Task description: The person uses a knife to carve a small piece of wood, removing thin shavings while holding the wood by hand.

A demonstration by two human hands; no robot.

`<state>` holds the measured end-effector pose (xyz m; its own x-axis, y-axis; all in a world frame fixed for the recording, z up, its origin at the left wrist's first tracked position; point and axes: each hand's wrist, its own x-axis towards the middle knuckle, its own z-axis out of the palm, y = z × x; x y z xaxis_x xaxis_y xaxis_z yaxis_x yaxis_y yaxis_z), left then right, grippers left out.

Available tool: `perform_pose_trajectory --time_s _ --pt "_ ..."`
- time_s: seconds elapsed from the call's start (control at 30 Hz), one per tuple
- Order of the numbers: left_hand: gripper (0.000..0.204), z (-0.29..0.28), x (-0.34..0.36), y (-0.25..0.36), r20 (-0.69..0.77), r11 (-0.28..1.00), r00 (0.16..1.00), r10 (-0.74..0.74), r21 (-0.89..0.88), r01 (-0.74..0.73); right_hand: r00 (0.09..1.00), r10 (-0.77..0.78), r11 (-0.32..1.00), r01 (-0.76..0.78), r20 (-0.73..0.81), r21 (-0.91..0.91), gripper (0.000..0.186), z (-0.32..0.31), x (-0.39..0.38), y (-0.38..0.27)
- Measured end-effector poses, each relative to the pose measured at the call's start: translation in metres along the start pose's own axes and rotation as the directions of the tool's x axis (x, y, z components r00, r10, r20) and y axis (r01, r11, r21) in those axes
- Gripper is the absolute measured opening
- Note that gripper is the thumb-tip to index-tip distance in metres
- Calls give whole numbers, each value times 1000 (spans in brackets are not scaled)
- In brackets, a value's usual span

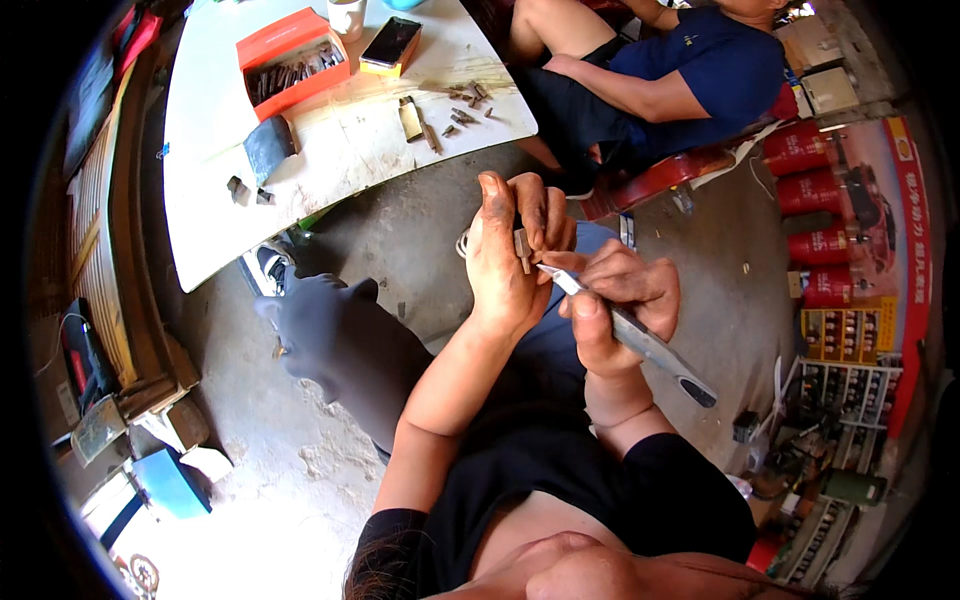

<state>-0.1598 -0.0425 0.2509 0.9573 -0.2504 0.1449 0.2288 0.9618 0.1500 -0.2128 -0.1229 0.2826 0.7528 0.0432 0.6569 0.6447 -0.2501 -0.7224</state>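
Note:
My left hand (pixel 503 262), its fingers dark with grime, is closed on a small brownish metal bit (pixel 522 250), held upright against the palm. In my right hand (pixel 630 290) is a craft knife (pixel 657 345) with a grey handle and a pale pointed blade. The blade tip comes close to the lower end of the bit; whether they touch I cannot tell. Both hands are held together over my lap. Beyond them on the white table (pixel 350 170) lie several similar loose metal bits (pixel 462 116) and a small open box (pixel 411 119).
An orange-red box (pixel 293 62) of metal pieces, a phone (pixel 391 42) on a yellow box, a white cup (pixel 346 18) and a dark blue cloth-like piece (pixel 270 148) are on the table. Another person (pixel 690 75) sits at far right. Red containers (pixel 800 190) stand at right.

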Motion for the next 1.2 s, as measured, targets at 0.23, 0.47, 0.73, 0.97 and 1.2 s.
perform_pose_trajectory --time_s 0.23,0.47,0.73,0.97,1.2 --pt "58 -2 -1 3 51 998 997 -63 -7 63 1000 30 999 -30 3 -26 19 1 -2 2" --pt "56 3 -2 3 47 997 996 -78 3 78 1000 -8 994 10 19 -108 19 -3 -3 1" --pt "54 5 -4 4 -16 998 998 -63 15 63 983 -120 962 149 138 -231 21 -4 2 3" --pt "53 3 -5 0 -13 997 997 -71 -4 71 999 -45 997 47 30 -68 17 -2 -3 5" --pt "53 5 -3 2 -35 999 998 -43 33 44 999 -29 995 33 45 -92 17 -3 -4 7"
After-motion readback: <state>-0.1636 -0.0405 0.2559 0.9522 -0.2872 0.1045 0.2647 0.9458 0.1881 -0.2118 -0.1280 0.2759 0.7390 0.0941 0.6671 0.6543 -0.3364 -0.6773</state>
